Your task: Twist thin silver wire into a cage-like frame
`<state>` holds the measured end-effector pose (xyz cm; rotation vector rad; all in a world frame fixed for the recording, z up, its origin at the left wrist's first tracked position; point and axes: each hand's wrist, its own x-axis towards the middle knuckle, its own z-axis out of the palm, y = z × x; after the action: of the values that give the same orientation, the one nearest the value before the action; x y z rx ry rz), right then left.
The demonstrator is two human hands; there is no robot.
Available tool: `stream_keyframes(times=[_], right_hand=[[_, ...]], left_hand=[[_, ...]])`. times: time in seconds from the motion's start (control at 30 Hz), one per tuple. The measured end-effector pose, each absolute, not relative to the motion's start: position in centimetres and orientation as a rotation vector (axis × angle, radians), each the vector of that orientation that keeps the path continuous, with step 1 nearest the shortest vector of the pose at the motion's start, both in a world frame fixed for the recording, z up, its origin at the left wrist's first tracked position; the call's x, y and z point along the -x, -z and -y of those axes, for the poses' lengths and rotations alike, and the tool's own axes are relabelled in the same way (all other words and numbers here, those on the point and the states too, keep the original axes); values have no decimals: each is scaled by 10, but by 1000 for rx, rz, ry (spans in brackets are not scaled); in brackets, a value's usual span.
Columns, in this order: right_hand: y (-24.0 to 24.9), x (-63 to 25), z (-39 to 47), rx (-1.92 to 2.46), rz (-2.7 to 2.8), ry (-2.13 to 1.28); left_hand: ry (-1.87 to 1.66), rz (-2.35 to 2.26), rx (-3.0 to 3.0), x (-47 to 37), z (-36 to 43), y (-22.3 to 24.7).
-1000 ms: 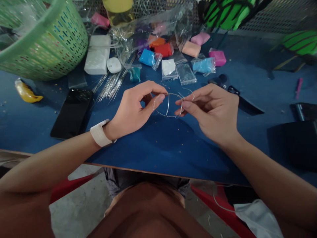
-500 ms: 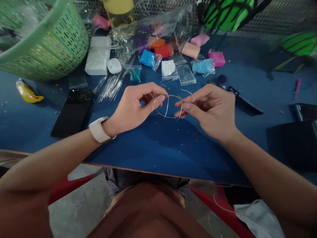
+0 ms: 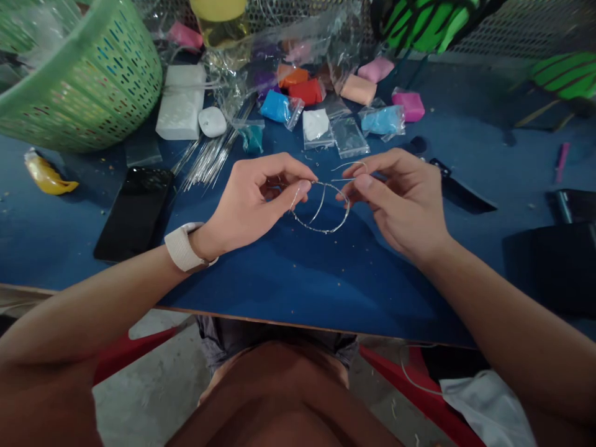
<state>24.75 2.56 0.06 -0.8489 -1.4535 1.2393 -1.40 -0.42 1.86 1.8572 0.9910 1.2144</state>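
Observation:
My left hand point(image 3: 261, 202) pinches the upper left part of a round frame of thin silver wire point(image 3: 327, 231) between thumb and fingertips. The ring hangs over the blue table, with a curved wire crossing inside it. To its right my right hand point(image 3: 400, 202) has thumb and fingers pressed together on a thin bent wire point(image 3: 347, 164), whose ends point left above the ring. Whether this wire joins the ring I cannot tell. The right fingertips are close beside the ring's right edge. A bundle of straight silver wires point(image 3: 209, 158) lies behind my left hand.
Bagged coloured clay point(image 3: 305, 92) lies at the back. A green basket point(image 3: 100, 81), white box point(image 3: 181, 102) and black phone point(image 3: 135, 213) are on the left. Right are a black-bladed tool point(image 3: 468, 194), a dark box point(image 3: 549, 267) and green striped objects point(image 3: 421, 25). The blue table's point(image 3: 298, 292) front edge is near me.
My right hand has drawn slightly right and up from the ring with the thin wire. More of the ring shows, tilted wider and lower. My left hand keeps its pinch.

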Motion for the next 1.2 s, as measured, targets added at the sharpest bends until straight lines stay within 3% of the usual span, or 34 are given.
stream_keyframes(times=[0.13, 0.53, 0.8, 1.2], right_hand=[[-9, -247, -23, 901, 1434, -1176], [-26, -239, -7, 909, 1342, -1531], [-17, -243, -3, 816, 1501, -1366], [-15, -239, 6, 810, 1524, -1254]], left_hand=[[-1092, -979, -1955, 13, 6, -20], [-1071, -1043, -2157, 16, 12, -20], [-1255, -818, -2188, 15, 8, -17], [-1113, -902, -2088, 14, 9, -17]])
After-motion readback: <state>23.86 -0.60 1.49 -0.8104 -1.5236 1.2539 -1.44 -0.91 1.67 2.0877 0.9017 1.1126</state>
